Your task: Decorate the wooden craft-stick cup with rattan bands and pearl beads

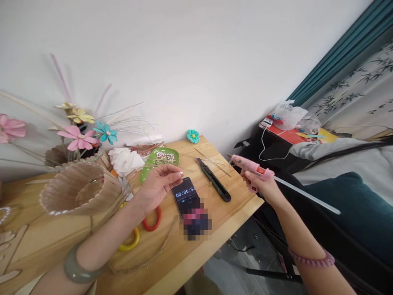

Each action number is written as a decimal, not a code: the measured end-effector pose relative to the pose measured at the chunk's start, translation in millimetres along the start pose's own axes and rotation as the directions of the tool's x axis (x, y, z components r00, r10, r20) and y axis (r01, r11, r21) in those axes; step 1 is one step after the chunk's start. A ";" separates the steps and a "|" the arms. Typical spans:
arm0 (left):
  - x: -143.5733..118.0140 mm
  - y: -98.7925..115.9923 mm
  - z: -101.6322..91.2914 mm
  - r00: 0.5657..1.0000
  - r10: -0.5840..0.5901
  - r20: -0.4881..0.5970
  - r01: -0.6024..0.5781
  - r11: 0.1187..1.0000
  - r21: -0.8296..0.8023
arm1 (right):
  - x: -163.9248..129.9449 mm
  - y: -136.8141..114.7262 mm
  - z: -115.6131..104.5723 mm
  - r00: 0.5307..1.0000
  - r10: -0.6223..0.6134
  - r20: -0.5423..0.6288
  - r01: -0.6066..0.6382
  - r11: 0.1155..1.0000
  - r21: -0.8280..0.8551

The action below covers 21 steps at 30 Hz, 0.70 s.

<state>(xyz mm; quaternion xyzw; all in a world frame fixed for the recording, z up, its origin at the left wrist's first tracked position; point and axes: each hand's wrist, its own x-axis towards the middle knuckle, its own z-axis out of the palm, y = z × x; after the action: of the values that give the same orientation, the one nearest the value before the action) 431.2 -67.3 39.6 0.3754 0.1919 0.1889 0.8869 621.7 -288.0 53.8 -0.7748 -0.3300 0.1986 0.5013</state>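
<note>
My left hand (pixel 162 182) is held over the table with thumb and fingertips pinched together. At the fingertips shows a tiny pale bead (pixel 181 174), like those in the green dish (pixel 145 173). Several small white and pinkish beads (pixel 165 157) lie in that dish, just behind the hand. My right hand (pixel 256 182) grips a pink hot glue gun (pixel 250 166) at the table's right edge. Its nozzle points to the left, and a long clear glue stick (pixel 307 195) sticks out of the back. Below my left hand lies a phone (pixel 186 194) with a running timer.
A black utility knife (pixel 215 180) lies beside the phone, near thin sticks (pixel 211 162). Scissors with red (pixel 152 221) and yellow handles lie under my left forearm. A scalloped wooden basket (pixel 69 190), craft flowers (pixel 80 137) and white tissue (pixel 125 160) stand left. A turquoise flower (pixel 193 136) rests by the wall.
</note>
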 end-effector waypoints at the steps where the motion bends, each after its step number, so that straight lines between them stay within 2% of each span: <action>1: -1.2 2.4 0.6 1.000 0.008 0.004 -0.008 1.000 0.004 | 2.1 8.9 -2.3 0.999 0.035 -0.019 -0.036 0.999 -0.028; 5: -6.8 11.0 0.5 0.999 0.049 -0.001 -0.049 0.998 0.041 | 8.6 30.3 4.4 0.992 0.095 -0.079 -0.101 0.991 -0.089; 9: -15.2 15.4 0.8 0.996 0.085 -0.025 -0.081 0.988 0.130 | 16.9 30.9 21.6 0.998 0.062 -0.011 -0.062 0.993 -0.096; 15: -28.5 8.5 4.0 0.998 0.019 0.063 -0.040 0.936 0.349 | 31.1 30.9 38.0 0.998 -0.040 0.043 0.046 0.990 -0.135; 21: -32.9 2.2 -4.8 0.999 0.018 0.038 -0.030 0.938 0.346 | 31.2 36.5 52.9 0.989 -0.144 0.017 0.144 0.956 -0.256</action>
<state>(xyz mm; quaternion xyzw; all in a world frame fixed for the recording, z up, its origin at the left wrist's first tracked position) 400.4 -78.8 44.6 0.5312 0.2022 0.1568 0.8077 621.2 -241.9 -0.8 -0.8072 -0.4079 0.1167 0.4104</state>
